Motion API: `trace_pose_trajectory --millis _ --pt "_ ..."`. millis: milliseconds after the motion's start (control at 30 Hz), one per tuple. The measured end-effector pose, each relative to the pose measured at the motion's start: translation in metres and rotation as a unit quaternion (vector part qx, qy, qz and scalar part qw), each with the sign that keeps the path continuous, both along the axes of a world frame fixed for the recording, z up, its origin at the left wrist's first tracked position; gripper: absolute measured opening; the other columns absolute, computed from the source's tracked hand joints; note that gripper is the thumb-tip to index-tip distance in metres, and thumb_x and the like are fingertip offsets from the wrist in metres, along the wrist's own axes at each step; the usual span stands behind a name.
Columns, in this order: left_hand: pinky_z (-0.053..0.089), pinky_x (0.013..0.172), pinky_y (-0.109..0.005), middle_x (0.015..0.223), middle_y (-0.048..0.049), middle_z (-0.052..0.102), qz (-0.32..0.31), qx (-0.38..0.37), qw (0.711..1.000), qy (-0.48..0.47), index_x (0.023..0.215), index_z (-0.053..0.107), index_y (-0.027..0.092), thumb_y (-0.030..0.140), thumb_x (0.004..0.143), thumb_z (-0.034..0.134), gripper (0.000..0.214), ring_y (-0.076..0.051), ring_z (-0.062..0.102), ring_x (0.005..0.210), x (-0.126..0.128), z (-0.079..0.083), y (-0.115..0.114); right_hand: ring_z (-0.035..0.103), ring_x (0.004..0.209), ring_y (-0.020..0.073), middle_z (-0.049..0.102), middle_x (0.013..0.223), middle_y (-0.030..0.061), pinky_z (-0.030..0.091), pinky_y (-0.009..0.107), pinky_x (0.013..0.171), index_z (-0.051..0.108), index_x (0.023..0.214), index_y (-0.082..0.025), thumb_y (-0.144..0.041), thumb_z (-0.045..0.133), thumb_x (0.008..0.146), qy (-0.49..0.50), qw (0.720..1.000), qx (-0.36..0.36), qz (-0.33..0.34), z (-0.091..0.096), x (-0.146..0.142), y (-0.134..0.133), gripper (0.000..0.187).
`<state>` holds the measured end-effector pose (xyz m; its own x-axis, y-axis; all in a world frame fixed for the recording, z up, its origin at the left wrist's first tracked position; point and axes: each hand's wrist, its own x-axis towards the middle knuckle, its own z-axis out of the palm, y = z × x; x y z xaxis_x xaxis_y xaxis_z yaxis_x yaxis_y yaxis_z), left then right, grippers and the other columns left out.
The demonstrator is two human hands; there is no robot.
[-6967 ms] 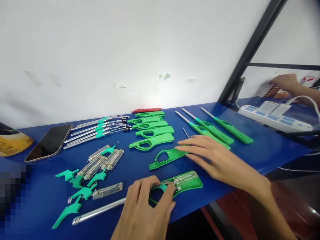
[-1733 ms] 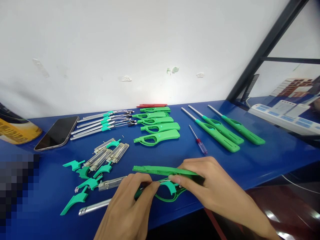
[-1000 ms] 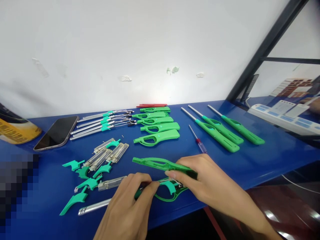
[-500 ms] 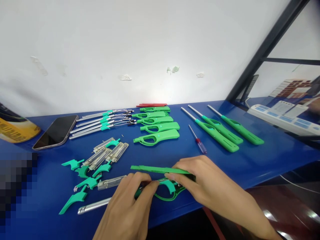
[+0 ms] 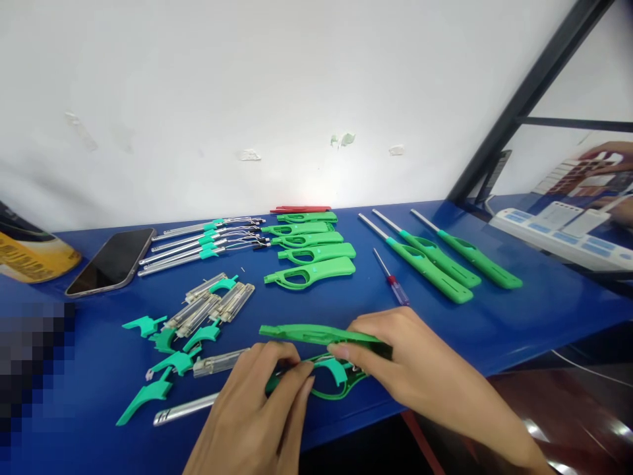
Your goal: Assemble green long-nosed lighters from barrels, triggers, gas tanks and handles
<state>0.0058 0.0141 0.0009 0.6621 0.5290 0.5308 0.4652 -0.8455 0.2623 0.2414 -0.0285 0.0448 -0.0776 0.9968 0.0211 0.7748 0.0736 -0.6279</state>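
Far out to the left of the left fingers, a yellow tub (image 5: 30, 257) and a dark phone (image 5: 111, 261) lay on the blue table (image 5: 544, 303). Beyond the left fingertips, toward the wall, sat a row of metal tubes (image 5: 192, 245) with wires. Nearer to them was a heap of teal triggers (image 5: 165, 359) and small metal parts (image 5: 220, 300). Just left of the fingertips lay a clear tank (image 5: 220, 362), and beside the knuckles a loose tube (image 5: 185, 409).

The left hand (image 5: 257, 415) was closed, thumb and forefinger pinching the front end of the bottom shell (image 5: 324, 396). This green lighter half lay flat at the table's near edge between both hands, with a teal trigger seated in it. The right hand (image 5: 410, 366) gripped the top shell (image 5: 306, 333) by its rear end between thumb and fingers. It held the top shell just above the bottom shell, with the front end clear of it.

Past the right fingertips lay a row of green shells (image 5: 311, 254). A screwdriver (image 5: 394, 282) lay just beyond the knuckles, then three finished lighters (image 5: 440, 260), and far to the right a power strip (image 5: 558, 231).
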Motion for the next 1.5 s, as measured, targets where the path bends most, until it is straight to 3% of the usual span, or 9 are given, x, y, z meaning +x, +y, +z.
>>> trace_pose_trajectory --millis 100,333,1067,1500 --pt "0.061 0.090 -0.038 0.115 -0.0077 0.060 -0.001 0.000 1.000 0.005 0.129 0.064 0.021 0.014 0.107 0.050 0.027 -0.021 0.066 0.100 0.0004 0.0002 -0.0002 0.050 0.065 0.0124 0.056 0.065 -0.0050 0.034 0.029 0.068 0.051 0.068 -0.020 -0.057 0.052 0.109 0.015 1.000 -0.003 -0.004 0.0031 -0.0001 0.0010 0.054" --pt "0.062 0.088 -0.035 0.113 -0.0071 0.061 -0.001 -0.003 1.000 -0.010 0.124 0.065 0.021 0.013 0.106 0.051 0.024 -0.020 0.067 0.102 -0.0012 -0.0014 -0.0005 0.057 0.069 0.0131 0.067 0.071 -0.0040 0.033 0.029 0.067 0.066 0.074 -0.021 -0.053 0.061 0.106 0.049 0.998 -0.018 0.020 0.0030 -0.0029 0.0012 0.045" --pt "0.062 0.089 -0.039 0.114 -0.0089 0.062 -0.002 0.006 1.000 0.011 0.129 0.064 0.018 0.011 0.106 0.050 0.028 -0.023 0.067 0.105 -0.0002 -0.0020 -0.0001 0.057 0.072 0.0149 0.068 0.074 -0.0032 0.035 0.029 0.069 0.067 0.077 -0.022 -0.052 0.057 0.108 0.017 1.000 -0.017 0.020 0.0018 -0.0034 0.0026 0.044" --pt "0.062 0.091 -0.041 0.114 -0.0083 0.062 -0.009 -0.004 1.000 0.004 0.130 0.064 0.019 0.010 0.105 0.050 0.030 -0.022 0.068 0.102 0.0003 -0.0005 -0.0004 0.056 0.066 0.0119 0.064 0.067 -0.0038 0.037 0.027 0.066 0.061 0.069 -0.019 -0.056 0.056 0.107 0.069 0.997 -0.035 0.026 0.0069 -0.0016 0.0051 0.053"
